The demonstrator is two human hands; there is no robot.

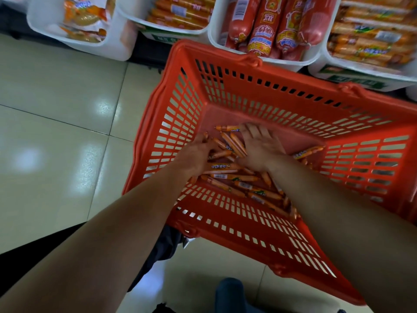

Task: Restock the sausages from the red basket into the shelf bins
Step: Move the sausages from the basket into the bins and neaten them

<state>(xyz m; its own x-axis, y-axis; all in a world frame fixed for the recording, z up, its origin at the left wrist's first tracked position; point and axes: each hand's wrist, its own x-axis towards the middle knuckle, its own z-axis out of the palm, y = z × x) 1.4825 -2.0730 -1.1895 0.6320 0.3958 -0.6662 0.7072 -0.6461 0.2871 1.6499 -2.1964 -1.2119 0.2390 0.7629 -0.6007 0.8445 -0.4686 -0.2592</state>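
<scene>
A red plastic basket (282, 93) stands on the floor below the shelf, with several small orange sausages (234, 177) loose on its bottom. Both my hands reach down into it. My left hand (196, 154) curls its fingers around a few sausages at the left of the pile. My right hand (259, 145) lies flat with straight, spread fingers on top of the sausages in the middle. White shelf bins line the top: one (212, 35) holds thick red sausages (261, 26), another (325, 62) holds packs of thin orange sausages.
Two more white bins (119, 41) at the top left hold orange snack packs and sausage packs. Glossy beige floor tiles (56, 132) stretch to the left of the basket. A dark shoe (230, 292) and dark clothing show at the bottom edge.
</scene>
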